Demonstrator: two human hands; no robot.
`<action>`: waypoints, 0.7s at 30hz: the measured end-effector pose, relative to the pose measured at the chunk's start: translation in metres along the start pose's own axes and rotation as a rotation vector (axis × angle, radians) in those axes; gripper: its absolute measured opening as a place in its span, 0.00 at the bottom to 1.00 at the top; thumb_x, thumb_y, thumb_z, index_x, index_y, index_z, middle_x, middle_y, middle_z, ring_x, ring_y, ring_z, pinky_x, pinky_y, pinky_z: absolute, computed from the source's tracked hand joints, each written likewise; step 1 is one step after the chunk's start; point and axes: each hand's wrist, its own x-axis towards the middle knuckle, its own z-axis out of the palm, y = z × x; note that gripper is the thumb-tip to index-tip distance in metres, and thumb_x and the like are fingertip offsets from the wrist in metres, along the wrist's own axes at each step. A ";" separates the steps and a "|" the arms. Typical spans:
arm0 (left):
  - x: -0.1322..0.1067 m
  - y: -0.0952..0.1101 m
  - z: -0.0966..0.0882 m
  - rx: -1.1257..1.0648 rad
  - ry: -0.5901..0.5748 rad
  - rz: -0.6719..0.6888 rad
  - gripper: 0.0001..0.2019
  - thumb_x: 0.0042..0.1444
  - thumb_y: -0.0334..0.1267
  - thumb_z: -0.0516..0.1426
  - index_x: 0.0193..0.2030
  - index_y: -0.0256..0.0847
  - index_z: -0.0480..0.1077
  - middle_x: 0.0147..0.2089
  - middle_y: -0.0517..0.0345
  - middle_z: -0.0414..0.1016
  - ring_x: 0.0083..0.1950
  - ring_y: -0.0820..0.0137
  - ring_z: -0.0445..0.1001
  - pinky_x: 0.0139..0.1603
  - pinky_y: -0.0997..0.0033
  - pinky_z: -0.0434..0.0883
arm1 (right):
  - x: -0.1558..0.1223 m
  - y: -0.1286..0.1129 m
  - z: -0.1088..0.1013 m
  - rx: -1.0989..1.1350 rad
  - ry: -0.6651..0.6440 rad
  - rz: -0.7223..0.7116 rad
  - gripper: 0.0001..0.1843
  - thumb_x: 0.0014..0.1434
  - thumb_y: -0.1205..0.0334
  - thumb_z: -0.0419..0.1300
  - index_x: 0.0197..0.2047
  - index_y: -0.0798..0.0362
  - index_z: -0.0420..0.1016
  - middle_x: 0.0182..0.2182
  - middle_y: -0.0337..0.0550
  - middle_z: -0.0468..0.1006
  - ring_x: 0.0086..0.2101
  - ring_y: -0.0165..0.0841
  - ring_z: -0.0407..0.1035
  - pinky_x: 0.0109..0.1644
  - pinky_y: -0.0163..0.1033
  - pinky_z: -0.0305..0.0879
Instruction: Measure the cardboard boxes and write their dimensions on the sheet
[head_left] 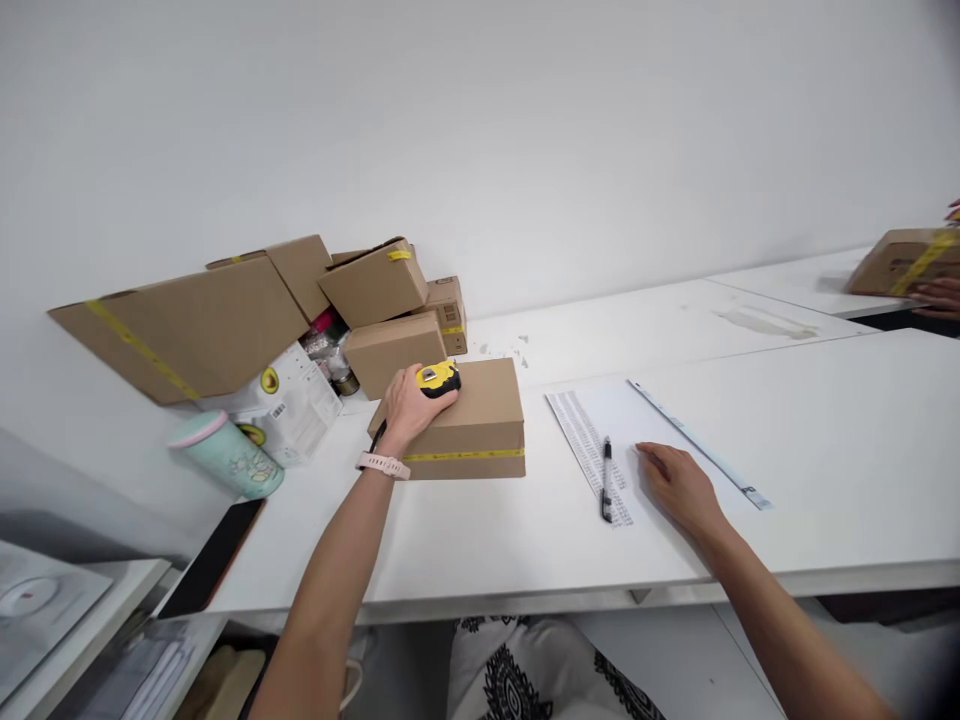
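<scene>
My left hand (409, 405) is closed on a yellow and black tape measure (439, 378) and rests with it on top of a small cardboard box (469, 425) sealed with yellow tape. My right hand (679, 485) lies flat and open on a printed sheet of paper (600, 425). A black pen (606, 480) lies on that sheet just left of my right hand. A watch with a pale strap is on my left wrist.
Several cardboard boxes (225, 320) are piled against the wall at the back left, with a mint tumbler (229, 455) lying beside a white package. A long strip (697, 445) lies right of the paper. At the far right another person's hands hold a taped box (904, 262).
</scene>
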 end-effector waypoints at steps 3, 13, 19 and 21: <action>0.002 -0.011 -0.022 -0.051 -0.095 0.014 0.37 0.48 0.55 0.68 0.62 0.42 0.69 0.64 0.42 0.75 0.66 0.47 0.72 0.68 0.47 0.64 | 0.000 0.000 0.000 0.005 -0.006 0.006 0.20 0.58 0.57 0.52 0.47 0.48 0.82 0.48 0.52 0.86 0.51 0.53 0.76 0.53 0.58 0.74; -0.036 -0.020 -0.051 -0.103 -0.252 0.076 0.41 0.44 0.50 0.70 0.66 0.44 0.67 0.64 0.48 0.75 0.63 0.52 0.74 0.64 0.51 0.70 | -0.010 -0.047 -0.015 0.049 0.107 0.083 0.23 0.61 0.56 0.51 0.52 0.53 0.80 0.48 0.58 0.85 0.46 0.53 0.77 0.49 0.59 0.73; -0.094 0.000 -0.067 -0.246 -0.277 0.048 0.40 0.41 0.55 0.71 0.61 0.44 0.70 0.57 0.49 0.79 0.55 0.51 0.79 0.55 0.52 0.75 | -0.015 -0.172 -0.045 0.490 0.153 -0.167 0.16 0.68 0.52 0.56 0.52 0.46 0.80 0.49 0.52 0.83 0.47 0.46 0.76 0.38 0.47 0.73; -0.107 0.011 -0.072 -0.356 -0.258 0.042 0.38 0.40 0.56 0.71 0.57 0.43 0.70 0.53 0.50 0.80 0.52 0.52 0.80 0.51 0.54 0.76 | -0.005 -0.215 -0.055 0.633 -0.012 -0.245 0.15 0.68 0.50 0.57 0.48 0.45 0.82 0.48 0.48 0.84 0.49 0.43 0.76 0.45 0.46 0.73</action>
